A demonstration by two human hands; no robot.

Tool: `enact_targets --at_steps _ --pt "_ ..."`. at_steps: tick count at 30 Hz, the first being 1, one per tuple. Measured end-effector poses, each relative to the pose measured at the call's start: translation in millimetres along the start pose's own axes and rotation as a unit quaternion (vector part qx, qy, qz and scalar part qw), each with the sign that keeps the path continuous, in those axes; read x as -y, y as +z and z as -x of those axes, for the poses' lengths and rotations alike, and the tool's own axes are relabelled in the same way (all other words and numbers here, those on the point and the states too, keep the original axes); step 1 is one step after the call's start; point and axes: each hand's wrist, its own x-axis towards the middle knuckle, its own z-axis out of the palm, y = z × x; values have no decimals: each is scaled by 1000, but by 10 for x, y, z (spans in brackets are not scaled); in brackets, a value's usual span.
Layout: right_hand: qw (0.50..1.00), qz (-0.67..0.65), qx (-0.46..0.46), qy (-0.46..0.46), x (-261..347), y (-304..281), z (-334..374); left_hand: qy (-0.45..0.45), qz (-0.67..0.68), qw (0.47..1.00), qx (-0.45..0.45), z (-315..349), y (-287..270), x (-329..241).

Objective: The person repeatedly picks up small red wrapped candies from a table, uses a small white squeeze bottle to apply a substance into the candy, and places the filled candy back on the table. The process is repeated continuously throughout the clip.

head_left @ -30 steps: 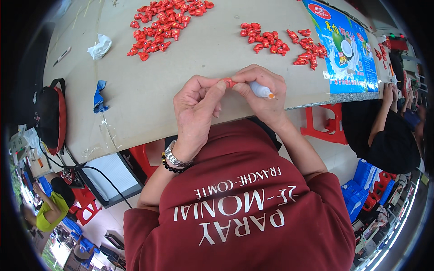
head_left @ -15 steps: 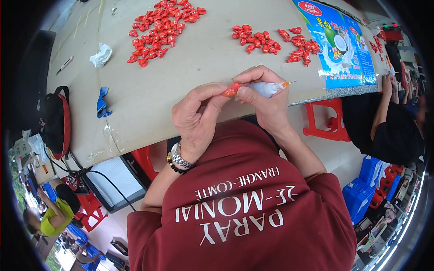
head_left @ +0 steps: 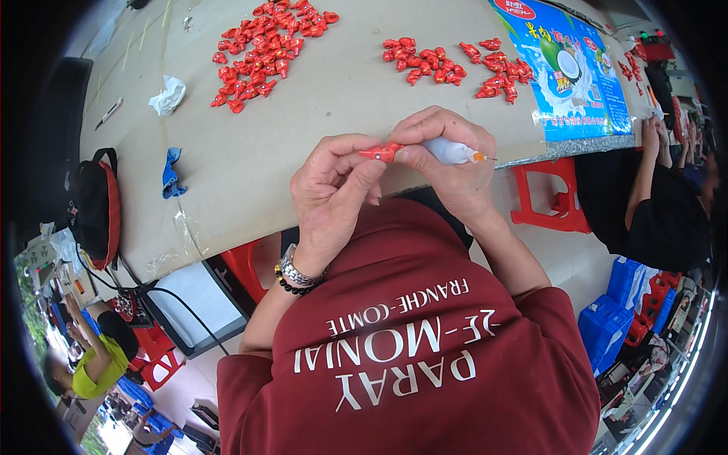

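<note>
In front of my chest I hold a small glossy red figurine (head_left: 381, 152) with a pointed left end and a tiny white-and-dark spot. My left hand (head_left: 334, 193) has its thumb and fingers around the left part. The thumb and index fingertip of my right hand (head_left: 459, 163) pinch the other end. Tucked in that right palm is a translucent squeeze bottle (head_left: 449, 152) with an orange collar and thin needle tip, pointing right, away from the figurine. Similar red figurines (head_left: 254, 64) lie in a large cluster beyond my hands, with smaller groups (head_left: 425, 61) to the right.
The grey table (head_left: 326, 98) carries a crumpled white tissue (head_left: 168, 95), a blue scrap (head_left: 173, 173), a pen (head_left: 110, 112) and a blue printed sheet (head_left: 572, 83). A black-and-red bag (head_left: 98, 205) sits at the left edge. A red stool (head_left: 550, 197) and a co-worker in black (head_left: 667, 205) are at right.
The figurine has turned in my fingers, and its pointed end now shows on the left. My left fingers have shifted their hold. The bottle stays in my right palm, its needle slightly lower.
</note>
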Motion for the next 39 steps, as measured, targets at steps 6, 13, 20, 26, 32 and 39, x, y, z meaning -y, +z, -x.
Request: enact_targets --at_steps 6,13,20,26,32,39 --pt "1000 20 -1 -20 3 -3 27 50 -35 998 22 2 -18 43" --pt "1000 20 -1 -7 0 10 52 47 -19 999 19 17 8 22" --pt "999 40 10 -3 16 12 20 17 5 999 27 4 -27 46" --pt "999 34 32 13 -47 -7 -24 -7 35 999 28 -19 -33 69" --pt "998 16 42 42 -73 -18 -46 -28 48 998 10 -47 1 50" --pt "998 15 46 47 -82 -28 -58 -41 38 998 15 -61 -17 62"
